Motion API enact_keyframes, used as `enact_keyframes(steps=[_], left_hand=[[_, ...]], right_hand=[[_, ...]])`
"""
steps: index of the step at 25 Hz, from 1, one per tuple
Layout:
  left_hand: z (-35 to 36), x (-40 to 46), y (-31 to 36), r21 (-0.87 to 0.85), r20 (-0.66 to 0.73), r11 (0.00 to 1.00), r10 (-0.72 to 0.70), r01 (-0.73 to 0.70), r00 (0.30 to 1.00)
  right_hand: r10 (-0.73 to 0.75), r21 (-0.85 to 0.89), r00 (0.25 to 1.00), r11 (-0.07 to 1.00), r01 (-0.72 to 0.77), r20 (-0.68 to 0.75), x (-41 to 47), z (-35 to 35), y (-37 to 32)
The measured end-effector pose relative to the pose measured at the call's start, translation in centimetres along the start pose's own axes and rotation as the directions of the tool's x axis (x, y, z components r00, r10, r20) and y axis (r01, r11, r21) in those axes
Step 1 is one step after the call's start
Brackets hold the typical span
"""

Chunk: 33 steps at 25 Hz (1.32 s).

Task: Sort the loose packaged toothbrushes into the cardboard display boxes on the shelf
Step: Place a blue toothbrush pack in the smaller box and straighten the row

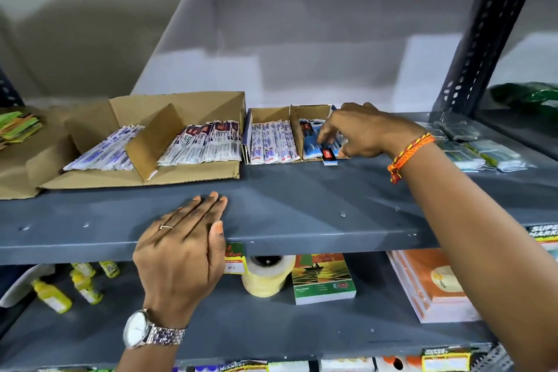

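A large cardboard display box [193,104] with a slanted divider holds two rows of white packaged toothbrushes [208,142] on the grey shelf [302,208]. To its right a small two-compartment box [270,115] holds white packs on the left and blue packs [311,142] on the right. My right hand [365,130] reaches into the right compartment, its fingers on a blue toothbrush pack with a red label [328,154] that sticks out over the box's front. My left hand [184,244] lies flat on the shelf's front edge, holding nothing. Loose clear-wrapped toothbrush packs [483,154] lie at the far right.
A black slotted upright [483,33] rises at the right. Green and orange packs [21,127] are stacked at the far left on flattened cardboard. The lower shelf holds yellow bottles [54,296], a tape roll [267,275], a green notepad [323,278] and orange packets [431,284].
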<state>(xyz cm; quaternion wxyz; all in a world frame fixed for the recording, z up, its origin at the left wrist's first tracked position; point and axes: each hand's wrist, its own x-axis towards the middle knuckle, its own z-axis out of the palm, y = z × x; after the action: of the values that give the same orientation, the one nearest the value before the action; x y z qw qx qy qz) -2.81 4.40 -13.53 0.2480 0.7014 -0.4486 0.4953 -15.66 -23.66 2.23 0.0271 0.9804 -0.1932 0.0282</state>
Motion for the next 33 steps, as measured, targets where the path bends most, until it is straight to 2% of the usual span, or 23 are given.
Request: enact_keyframes(steps=[3, 6, 13, 16, 18, 20, 22, 23, 24, 28, 30, 33], left_hand=[[0.1, -0.1, -0.1, 0.000, -0.014, 1.000, 0.021, -0.021, 1.000], [0.2, -0.1, -0.3, -0.003, -0.027, 0.999, 0.032, -0.032, 0.999], [0.4, -0.1, -0.4, -0.003, -0.029, 0.999, 0.039, -0.039, 0.999], [0.4, -0.1, -0.4, -0.002, -0.036, 0.999, 0.042, -0.042, 0.999], [0.4, -0.1, -0.4, 0.004, -0.040, 0.999, 0.044, -0.044, 0.998], [0.4, -0.1, -0.5, 0.008, -0.037, 0.999, 0.045, -0.045, 0.998], [0.4, -0.1, -0.5, 0.007, -0.034, 0.999, 0.046, -0.046, 0.998], [0.4, -0.1, -0.5, 0.007, -0.033, 0.999, 0.047, -0.047, 0.998], [0.4, -0.1, -0.4, 0.008, -0.033, 0.999, 0.049, -0.049, 0.998], [0.3, 0.0, -0.5, 0.001, -0.031, 0.999, 0.049, -0.049, 0.998], [0.2, 0.0, -0.4, -0.003, -0.031, 0.999, 0.042, -0.042, 0.999], [0.2, 0.1, -0.3, -0.004, -0.039, 0.999, 0.033, -0.033, 0.999]], right_hand=[[-0.094, 0.005, 0.995, 0.996, 0.094, -0.038, 0.6, 0.1, 0.1], [-0.179, 0.091, 0.984, 0.979, 0.181, -0.023, 0.8, 0.2, 0.2], [-0.238, 0.210, 0.962, 0.942, 0.262, -0.133, 0.3, 1.3, 0.8], [-0.200, 0.326, 0.948, 0.904, 0.276, -0.249, -0.8, 1.0, 1.6], [-0.096, 0.500, 0.938, 0.825, 0.262, -0.333, -1.9, 1.0, 2.0], [-0.001, 0.679, 0.916, 0.671, 0.298, -0.401, -3.2, 1.2, 1.7], [0.104, 0.763, 0.865, 0.530, 0.370, -0.491, -4.0, 1.5, 1.0], [0.164, 0.768, 0.829, 0.504, 0.397, -0.535, -4.1, 1.5, 0.7], [0.214, 0.753, 0.788, 0.515, 0.411, -0.577, -4.1, 1.5, 0.4], [0.308, 0.624, 0.637, 0.697, 0.354, -0.706, -3.2, 0.3, -0.3], [0.288, 0.586, 0.631, 0.741, 0.330, -0.720, -2.7, -1.1, -0.4], [0.230, 0.579, 0.716, 0.763, 0.288, -0.659, -2.1, -3.7, 0.2]])
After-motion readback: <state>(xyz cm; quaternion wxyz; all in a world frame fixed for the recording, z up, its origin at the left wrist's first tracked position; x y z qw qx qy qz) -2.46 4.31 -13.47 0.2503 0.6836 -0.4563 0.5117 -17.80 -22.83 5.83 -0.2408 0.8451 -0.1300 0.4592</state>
